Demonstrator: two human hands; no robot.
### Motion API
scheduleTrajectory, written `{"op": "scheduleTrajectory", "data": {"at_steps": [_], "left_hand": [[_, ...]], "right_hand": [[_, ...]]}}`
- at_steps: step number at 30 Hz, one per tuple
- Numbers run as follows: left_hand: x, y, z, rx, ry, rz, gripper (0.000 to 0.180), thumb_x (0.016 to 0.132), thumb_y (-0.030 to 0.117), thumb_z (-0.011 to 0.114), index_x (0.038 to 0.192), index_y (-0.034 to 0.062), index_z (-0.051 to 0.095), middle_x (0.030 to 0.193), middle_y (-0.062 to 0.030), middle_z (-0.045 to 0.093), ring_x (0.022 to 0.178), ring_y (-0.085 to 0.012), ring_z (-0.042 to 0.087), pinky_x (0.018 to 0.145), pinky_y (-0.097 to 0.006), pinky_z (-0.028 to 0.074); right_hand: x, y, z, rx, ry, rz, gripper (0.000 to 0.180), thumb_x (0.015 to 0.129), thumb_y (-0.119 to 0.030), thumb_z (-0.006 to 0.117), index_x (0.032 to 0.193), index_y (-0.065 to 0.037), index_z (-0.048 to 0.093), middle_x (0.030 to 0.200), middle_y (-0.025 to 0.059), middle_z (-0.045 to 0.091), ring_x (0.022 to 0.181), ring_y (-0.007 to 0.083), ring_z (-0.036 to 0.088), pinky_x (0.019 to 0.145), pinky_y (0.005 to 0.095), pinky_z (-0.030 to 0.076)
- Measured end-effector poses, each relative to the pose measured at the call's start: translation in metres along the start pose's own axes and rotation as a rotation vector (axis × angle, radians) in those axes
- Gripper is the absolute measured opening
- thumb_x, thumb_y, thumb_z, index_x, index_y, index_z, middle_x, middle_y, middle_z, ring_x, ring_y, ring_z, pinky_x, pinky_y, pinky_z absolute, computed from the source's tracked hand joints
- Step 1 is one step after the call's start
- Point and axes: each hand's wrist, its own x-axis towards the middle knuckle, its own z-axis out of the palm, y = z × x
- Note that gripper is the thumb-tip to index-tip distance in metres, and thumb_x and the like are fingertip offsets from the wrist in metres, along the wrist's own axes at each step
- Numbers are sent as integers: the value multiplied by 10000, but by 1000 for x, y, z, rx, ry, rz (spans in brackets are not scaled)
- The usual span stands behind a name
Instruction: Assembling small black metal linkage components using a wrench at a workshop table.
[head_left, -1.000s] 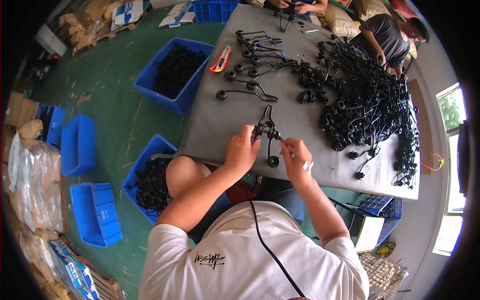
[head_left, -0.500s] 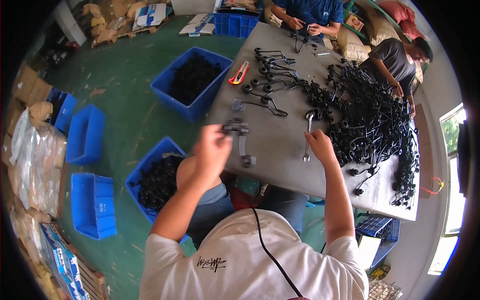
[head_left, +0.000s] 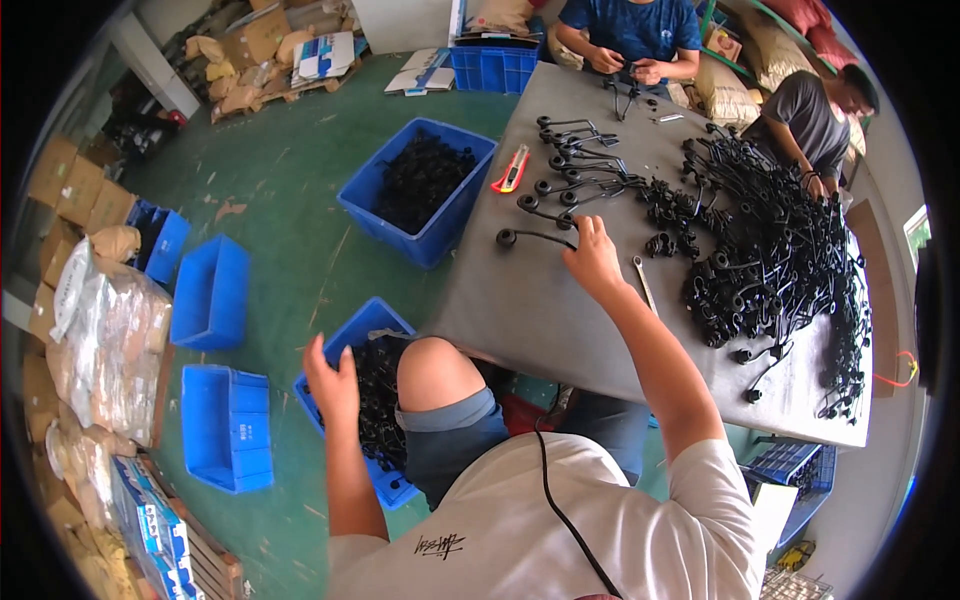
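Your right hand (head_left: 592, 262) rests on the grey table (head_left: 520, 300), fingers curled down onto the near end of a black rod part (head_left: 535, 237) with a round knob on its far end. That part lies almost crosswise to you, its long axis running left from your fingertips to the knob, so the free end points toward the table's left edge. Whether your fingers actually pinch the rod or only press on it I cannot tell, since the hand covers the contact. A small wrench (head_left: 645, 285) lies just beside the same hand on its right.

Your left hand (head_left: 333, 377) hangs low off the table, fingers spread and holding nothing, over the blue bin (head_left: 345, 335) of black parts by your knee (it appears to be just above the heap, not in it). The right hand is far nearer the rod.
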Motion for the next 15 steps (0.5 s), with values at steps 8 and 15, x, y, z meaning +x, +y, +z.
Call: {"op": "scheduleTrajectory", "data": {"at_steps": [8,15], "left_hand": [[28,205,71,-362,-359,638,541,823,186,770,1302,32,573,1177,-164,656,1094,-316,621,923,-402,512],[8,247,162,-363,-970,230,728,816,372,762,1332,-65,493,1067,-202,697,1014,-332,676,903,-397,521]], "right_hand": [[-40,-5,-40,-57,-39,-630,461,792,47,565,1242,-52,559,1214,168,558,1107,369,574,945,459,491],[-119,46,-68,-393,151,-38,439,860,-182,666,1264,-61,545,1051,123,560,1015,316,580,860,438,470]]}}
